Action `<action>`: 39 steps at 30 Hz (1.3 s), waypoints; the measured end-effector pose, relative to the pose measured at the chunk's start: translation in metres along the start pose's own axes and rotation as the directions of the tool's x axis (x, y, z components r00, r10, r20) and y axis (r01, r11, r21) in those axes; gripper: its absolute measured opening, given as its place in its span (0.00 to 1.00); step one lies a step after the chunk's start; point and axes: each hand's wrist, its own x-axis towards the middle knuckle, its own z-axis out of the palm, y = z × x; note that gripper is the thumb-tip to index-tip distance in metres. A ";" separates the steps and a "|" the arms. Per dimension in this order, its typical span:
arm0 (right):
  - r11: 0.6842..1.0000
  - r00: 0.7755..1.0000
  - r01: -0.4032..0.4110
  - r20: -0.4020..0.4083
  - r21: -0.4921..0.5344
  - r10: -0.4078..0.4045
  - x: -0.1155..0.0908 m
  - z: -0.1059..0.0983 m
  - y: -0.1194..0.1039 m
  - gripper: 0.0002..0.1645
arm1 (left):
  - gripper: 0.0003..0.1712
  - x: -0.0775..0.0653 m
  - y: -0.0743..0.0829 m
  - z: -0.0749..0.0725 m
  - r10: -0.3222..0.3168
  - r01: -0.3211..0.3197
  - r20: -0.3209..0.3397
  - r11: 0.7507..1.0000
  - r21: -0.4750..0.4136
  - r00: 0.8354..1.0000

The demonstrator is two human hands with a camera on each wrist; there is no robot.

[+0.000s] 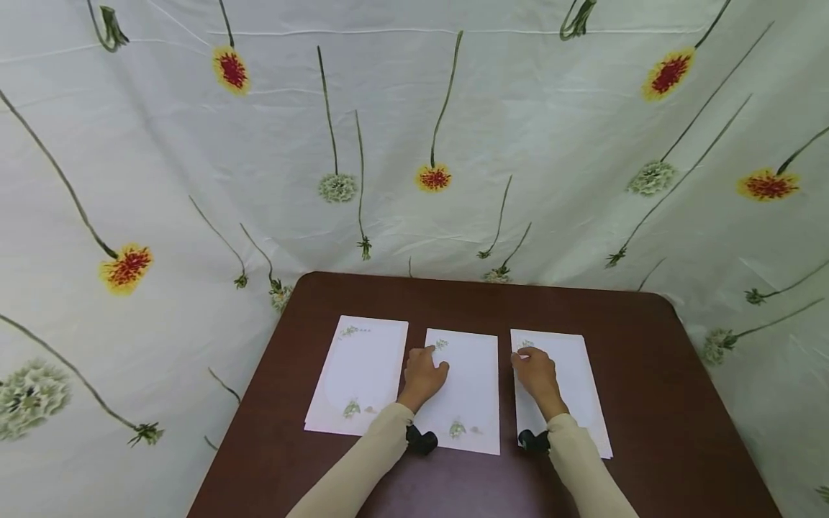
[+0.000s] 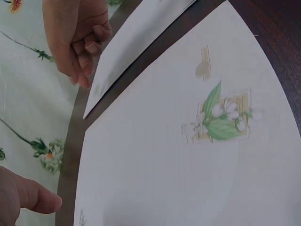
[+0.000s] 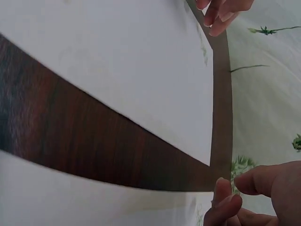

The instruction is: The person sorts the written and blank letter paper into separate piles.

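Three white paper stacks lie in a row: a left one [image 1: 363, 374], a middle one [image 1: 468, 388] and a right one [image 1: 570, 396]. Green leaf and flower prints mark their corners. My left hand [image 1: 424, 375] is over the upper left edge of the middle stack, its thumb [image 2: 40, 197] held apart. Over the upper left part of the right stack is my right hand [image 1: 539, 374], fingers loosely bent and thumb [image 3: 258, 180] near them. Nothing shows between the fingers of either hand. Whether the fingertips touch paper is hard to tell.
The dark brown table [image 1: 654, 374] has rounded far corners. Behind and beside it hangs a pale cloth [image 1: 388, 93] printed with flowers. Black wrist devices, one of them a dark knob [image 1: 424, 442], sit below the hands, beside cream sleeves [image 1: 363, 464].
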 end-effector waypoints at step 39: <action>0.972 0.983 -0.102 0.171 0.212 0.066 -0.021 0.036 -0.013 0.27 | 0.28 -0.005 -0.017 -0.012 -0.161 0.167 0.047 0.930 -0.328 0.986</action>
